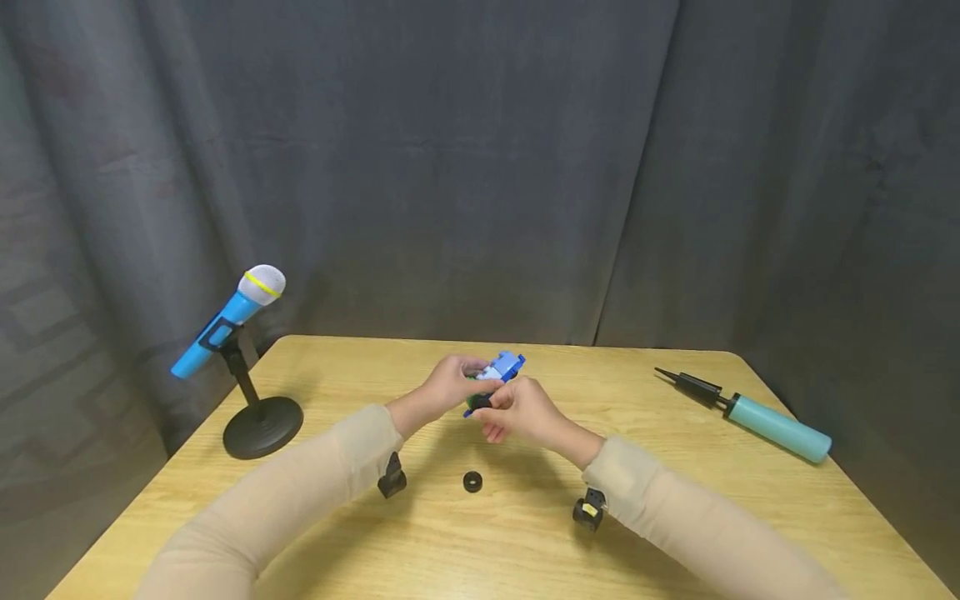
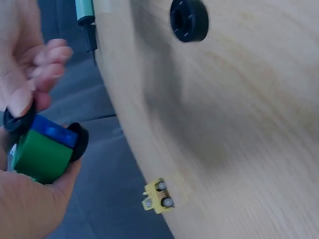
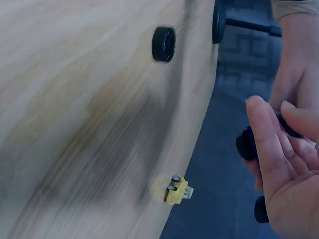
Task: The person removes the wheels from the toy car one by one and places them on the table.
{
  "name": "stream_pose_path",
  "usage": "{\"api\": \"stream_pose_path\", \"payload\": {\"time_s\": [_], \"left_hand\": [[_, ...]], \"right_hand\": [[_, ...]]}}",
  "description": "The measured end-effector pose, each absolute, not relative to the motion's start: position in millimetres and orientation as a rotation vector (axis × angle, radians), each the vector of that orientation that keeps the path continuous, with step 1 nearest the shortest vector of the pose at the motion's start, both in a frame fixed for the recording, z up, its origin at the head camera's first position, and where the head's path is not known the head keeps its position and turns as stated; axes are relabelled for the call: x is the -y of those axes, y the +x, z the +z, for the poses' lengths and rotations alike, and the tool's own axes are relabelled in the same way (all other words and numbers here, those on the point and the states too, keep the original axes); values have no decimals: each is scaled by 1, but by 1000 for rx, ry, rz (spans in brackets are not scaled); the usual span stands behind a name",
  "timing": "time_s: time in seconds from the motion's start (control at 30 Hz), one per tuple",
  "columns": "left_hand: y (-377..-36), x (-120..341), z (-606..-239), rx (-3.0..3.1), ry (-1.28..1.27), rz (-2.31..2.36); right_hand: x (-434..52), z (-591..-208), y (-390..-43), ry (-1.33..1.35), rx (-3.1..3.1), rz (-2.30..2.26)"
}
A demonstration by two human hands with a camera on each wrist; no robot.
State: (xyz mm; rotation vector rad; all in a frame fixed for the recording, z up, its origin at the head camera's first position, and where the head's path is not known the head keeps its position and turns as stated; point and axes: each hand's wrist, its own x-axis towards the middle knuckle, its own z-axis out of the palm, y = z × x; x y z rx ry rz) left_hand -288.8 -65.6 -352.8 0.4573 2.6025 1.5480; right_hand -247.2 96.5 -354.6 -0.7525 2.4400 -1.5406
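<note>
Over the middle of the wooden table [image 1: 675, 500] both hands hold a small blue and green toy car [image 1: 497, 372] with black wheels. My left hand [image 1: 448, 385] grips the car's body from the left; in the left wrist view the green and blue block [image 2: 42, 149] lies in its palm. My right hand [image 1: 521, 408] pinches a black wheel [image 1: 480, 403] at the car's near end, with its fingertips [image 2: 22, 102] on that wheel. A loose black wheel [image 1: 472, 481] lies flat on the table just below the hands, also visible as the loose wheel [image 2: 188, 20] and the loose wheel [image 3: 163, 44].
A blue microphone [image 1: 232, 317] sits tilted on a black round-based stand [image 1: 262, 425] at the table's left corner. A teal hand pump [image 1: 776, 427] lies at the right edge. A small black device hangs under each wrist [image 1: 392, 479] [image 1: 589, 508]. A dark curtain is behind.
</note>
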Motion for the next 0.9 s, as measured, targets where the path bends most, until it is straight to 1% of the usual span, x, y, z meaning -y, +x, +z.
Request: {"api": "stream_pose_path", "payload": {"time_s": [0.07,0.3,0.53,0.9], "left_hand": [[-290,67,-352,-2587,466,1569],[-290,69,-351,-2540,463,1601],[-290,67,-352,-2557,430,1604],[-293,69,-359,-2563,378,1592]], "right_hand": [[-98,-358,-252,-764,-2438,-1516],[-109,-351,-255,-809,-2230,-1438],[-124,-348,-259,-686,-2100,-1452],[-147,-361,-262,-486,-2099,-1534]]}}
